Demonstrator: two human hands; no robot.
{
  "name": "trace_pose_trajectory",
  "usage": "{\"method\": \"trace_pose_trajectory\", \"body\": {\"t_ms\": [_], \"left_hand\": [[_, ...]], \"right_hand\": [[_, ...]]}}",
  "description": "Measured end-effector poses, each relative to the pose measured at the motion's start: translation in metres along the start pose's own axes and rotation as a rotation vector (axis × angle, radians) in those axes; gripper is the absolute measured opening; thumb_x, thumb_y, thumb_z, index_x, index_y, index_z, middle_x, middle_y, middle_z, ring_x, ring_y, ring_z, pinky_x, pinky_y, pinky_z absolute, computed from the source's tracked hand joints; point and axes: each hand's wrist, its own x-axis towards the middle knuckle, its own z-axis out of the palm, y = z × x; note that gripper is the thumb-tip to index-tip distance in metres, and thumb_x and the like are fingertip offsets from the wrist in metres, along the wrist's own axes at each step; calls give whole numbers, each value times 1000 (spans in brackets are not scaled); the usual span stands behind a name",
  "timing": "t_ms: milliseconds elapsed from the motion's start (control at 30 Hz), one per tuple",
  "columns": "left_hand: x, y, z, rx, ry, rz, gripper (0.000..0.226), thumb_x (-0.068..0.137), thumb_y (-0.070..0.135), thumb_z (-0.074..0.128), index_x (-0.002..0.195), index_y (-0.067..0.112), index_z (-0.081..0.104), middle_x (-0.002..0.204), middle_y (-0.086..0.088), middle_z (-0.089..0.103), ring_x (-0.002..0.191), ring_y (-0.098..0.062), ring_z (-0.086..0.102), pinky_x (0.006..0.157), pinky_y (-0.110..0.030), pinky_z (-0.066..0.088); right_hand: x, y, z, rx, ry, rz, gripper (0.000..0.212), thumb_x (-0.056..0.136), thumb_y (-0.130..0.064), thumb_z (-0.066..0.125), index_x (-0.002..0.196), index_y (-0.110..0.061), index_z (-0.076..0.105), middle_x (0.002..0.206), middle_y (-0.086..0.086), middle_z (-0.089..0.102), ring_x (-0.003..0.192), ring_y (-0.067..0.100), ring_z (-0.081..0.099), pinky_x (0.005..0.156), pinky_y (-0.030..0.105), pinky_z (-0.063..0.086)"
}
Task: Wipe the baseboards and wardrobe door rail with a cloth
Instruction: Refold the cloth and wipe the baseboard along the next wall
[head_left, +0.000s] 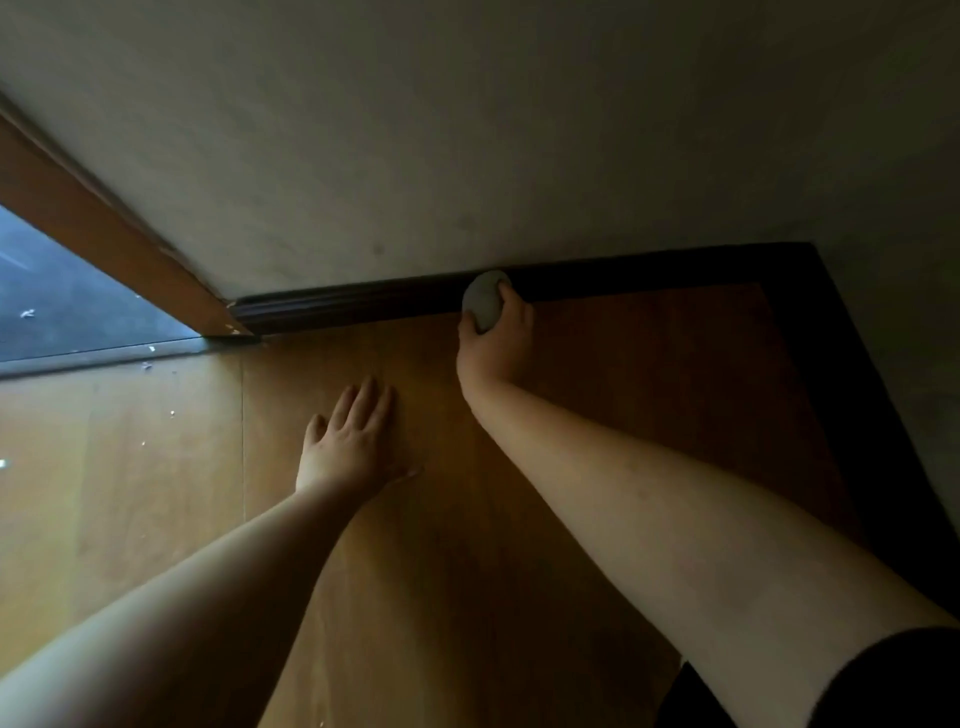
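Note:
A dark brown baseboard (353, 306) runs along the foot of the pale wall and turns the corner at the right. My right hand (496, 343) grips a balled grey cloth (484, 301) and presses it against the baseboard near its middle. My left hand (353, 441) lies flat on the wooden floor, fingers straight, below and left of the cloth.
A wooden door frame (104, 234) slants down at the left to meet the baseboard's end. Beyond it lies a grey floor (62, 306) with a threshold strip and small white specks. The baseboard (852, 395) continues down the right side along a second wall.

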Motion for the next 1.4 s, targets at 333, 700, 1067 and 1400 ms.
{"method": "trace_pose_trajectory", "body": {"t_ms": [333,700,1067,1400], "left_hand": [[-7,-10,-14,-23,-58,5,103,88,61,59,157,31,-11,166,1,-16,153,-24,-7,121,-53,18],[-29,-54,-12,-39,-47,-187,117,77,67,68,157,34,-11,166,-2,-13,153,-29,-4,121,-55,18],[-29,-67,3,-105,31,-163,121,70,74,67,158,36,-6,167,-1,-9,153,-30,-3,121,-51,23],[-64,-96,18,2,49,-309,108,77,87,37,159,30,-5,167,3,-7,154,-18,-1,121,-51,12]], "right_hand": [[24,40,-61,-93,-86,-155,53,91,-24,69,141,-24,49,140,-2,50,128,18,49,103,30,43],[39,15,-41,-155,90,44,57,95,-29,63,146,-18,40,146,6,40,126,29,50,95,35,45],[-37,-18,55,-136,-96,-175,57,93,-26,66,143,-10,42,142,9,41,125,26,49,89,23,40],[-72,-32,106,-11,-79,-107,58,90,-21,69,142,-12,43,145,9,37,127,25,48,89,22,44]]}}
